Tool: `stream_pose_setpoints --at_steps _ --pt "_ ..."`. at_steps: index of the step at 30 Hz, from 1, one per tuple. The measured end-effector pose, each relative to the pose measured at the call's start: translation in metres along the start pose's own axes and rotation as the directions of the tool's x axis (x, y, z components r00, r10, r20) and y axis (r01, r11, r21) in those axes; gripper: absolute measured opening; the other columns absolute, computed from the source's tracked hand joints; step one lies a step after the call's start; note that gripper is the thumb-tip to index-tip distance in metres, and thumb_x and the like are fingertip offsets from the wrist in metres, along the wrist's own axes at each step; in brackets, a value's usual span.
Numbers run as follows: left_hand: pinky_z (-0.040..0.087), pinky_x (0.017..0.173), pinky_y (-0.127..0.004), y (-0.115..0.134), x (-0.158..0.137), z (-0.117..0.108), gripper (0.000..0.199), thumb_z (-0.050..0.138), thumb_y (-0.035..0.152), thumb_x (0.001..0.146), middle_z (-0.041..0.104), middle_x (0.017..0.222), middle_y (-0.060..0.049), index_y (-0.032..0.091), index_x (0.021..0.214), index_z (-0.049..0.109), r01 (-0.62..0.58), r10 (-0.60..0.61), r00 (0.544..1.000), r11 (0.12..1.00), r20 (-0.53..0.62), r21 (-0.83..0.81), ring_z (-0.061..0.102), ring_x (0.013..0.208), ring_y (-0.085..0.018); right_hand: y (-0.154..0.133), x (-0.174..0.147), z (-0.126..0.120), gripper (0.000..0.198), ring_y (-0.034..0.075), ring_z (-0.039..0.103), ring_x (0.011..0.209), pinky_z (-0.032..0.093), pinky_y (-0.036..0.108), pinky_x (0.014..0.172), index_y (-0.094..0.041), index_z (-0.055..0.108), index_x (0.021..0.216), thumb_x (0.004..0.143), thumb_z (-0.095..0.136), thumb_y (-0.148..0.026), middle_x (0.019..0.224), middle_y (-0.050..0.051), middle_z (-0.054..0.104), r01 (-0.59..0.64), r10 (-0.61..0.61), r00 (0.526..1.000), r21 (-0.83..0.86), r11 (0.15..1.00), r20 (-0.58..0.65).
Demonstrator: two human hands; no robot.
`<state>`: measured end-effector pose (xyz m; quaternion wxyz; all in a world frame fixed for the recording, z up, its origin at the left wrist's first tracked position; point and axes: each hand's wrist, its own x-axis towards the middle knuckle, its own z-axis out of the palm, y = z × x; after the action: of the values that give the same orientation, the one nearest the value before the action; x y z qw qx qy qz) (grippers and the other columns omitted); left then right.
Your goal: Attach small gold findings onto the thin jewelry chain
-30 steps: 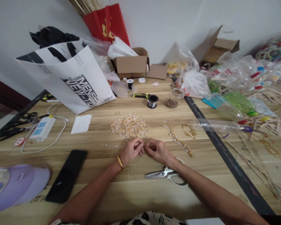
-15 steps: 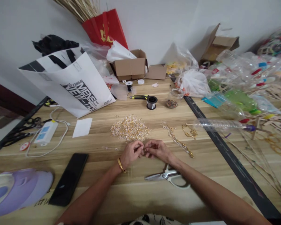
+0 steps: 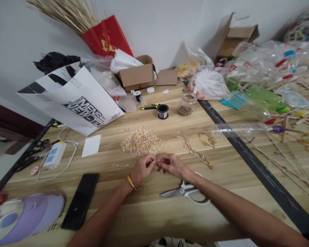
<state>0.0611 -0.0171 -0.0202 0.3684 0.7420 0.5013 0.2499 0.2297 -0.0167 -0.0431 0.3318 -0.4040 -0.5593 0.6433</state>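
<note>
My left hand (image 3: 145, 168), with a gold bangle at the wrist, is closed in a pinch. A thin clear thread with a few small beads (image 3: 122, 165) runs along the table to it, and a faint strand hangs below. Close beside it, my right hand (image 3: 172, 164) pinches something too small to make out; the fingertips almost meet. Just beyond both hands lies a pile of gold and clear beads (image 3: 141, 141). White-handled scissors (image 3: 186, 192) rest under my right forearm. To the right are a beaded chain (image 3: 195, 152) and a smaller gold piece (image 3: 208, 140).
A wire spool (image 3: 163, 112), a cutter knife (image 3: 148, 106) and a jar of beads (image 3: 187, 104) stand farther back. At left are a phone (image 3: 81, 201), a power strip (image 3: 55, 155) and a white paper bag (image 3: 84, 103). Plastic bottles (image 3: 265, 99) crowd the right side.
The camera view has shifted and tilted slightly. My hands have come a little apart at the fingertips, both still pinching over the same spot.
</note>
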Motion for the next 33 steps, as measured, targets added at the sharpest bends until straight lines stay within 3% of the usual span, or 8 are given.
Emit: stream_pose_setpoints --at_steps 6,14,20,26,30,33 --pt "0.035 0.05 -0.019 0.003 0.001 -0.002 0.012 0.048 0.023 0.082 0.052 0.055 0.003 0.015 0.076 0.056 -0.022 0.021 1.0 0.995 0.017 0.1 0.046 0.051 -0.009 0.001 0.001 -0.002 0.008 0.005 0.048 0.04 0.036 0.013 0.038 -0.014 0.056 0.074 0.076 0.054 -0.022 0.05 -0.004 0.055 0.056 -0.055 0.998 -0.054 0.997 0.015" --pt "0.037 0.053 -0.019 0.003 0.002 -0.004 0.012 0.048 0.022 0.082 0.055 0.06 0.001 0.015 0.078 0.056 -0.022 0.02 0.999 0.997 0.028 0.068 0.049 0.055 -0.01 -0.006 0.001 -0.002 0.012 0.01 0.062 0.056 0.045 0.016 0.045 -0.014 0.055 0.077 0.073 0.058 -0.025 0.069 0.002 0.064 -0.014 0.014 1.0 0.069 0.998 0.013" --pt "0.035 0.051 -0.019 0.003 0.0 -0.003 0.012 0.048 0.023 0.082 0.052 0.058 0.002 0.014 0.078 0.056 -0.009 0.009 1.0 0.998 0.0 0.062 0.046 0.053 -0.009 -0.005 0.002 -0.002 0.019 0.01 0.06 0.051 0.047 0.019 0.045 -0.014 0.056 0.076 0.071 0.062 -0.031 0.061 0.0 0.062 -0.012 0.011 1.0 0.05 0.999 0.011" --pt "0.035 0.051 -0.019 0.002 0.002 -0.005 0.014 0.048 0.024 0.083 0.052 0.056 0.003 0.015 0.075 0.056 -0.007 0.007 1.0 0.997 -0.002 0.071 0.045 0.051 -0.009 -0.002 0.0 -0.001 0.009 0.008 0.056 0.048 0.046 0.018 0.047 -0.014 0.054 0.073 0.075 0.055 -0.023 0.055 -0.002 0.058 0.038 -0.038 0.999 -0.01 0.999 0.018" --pt "0.039 0.058 -0.022 -0.002 0.011 -0.012 0.012 0.05 0.021 0.082 0.058 0.063 0.0 0.015 0.075 0.058 -0.005 0.02 0.996 0.983 -0.081 0.185 0.05 0.058 -0.011 -0.003 -0.001 -0.001 0.007 0.008 0.055 0.046 0.043 0.016 0.043 -0.015 0.053 0.073 0.076 0.053 -0.021 0.054 -0.003 0.056 0.042 -0.041 0.999 -0.018 0.999 0.019" --pt "0.041 0.067 -0.027 -0.004 0.018 -0.016 0.008 0.054 0.017 0.08 0.061 0.072 -0.003 0.016 0.075 0.061 -0.078 0.126 0.985 0.93 -0.114 0.359 0.053 0.07 -0.015 -0.004 -0.001 -0.001 0.006 0.007 0.051 0.043 0.039 0.015 0.041 -0.015 0.053 0.074 0.076 0.053 -0.02 0.051 -0.004 0.053 0.047 -0.046 0.999 -0.066 0.997 0.017"
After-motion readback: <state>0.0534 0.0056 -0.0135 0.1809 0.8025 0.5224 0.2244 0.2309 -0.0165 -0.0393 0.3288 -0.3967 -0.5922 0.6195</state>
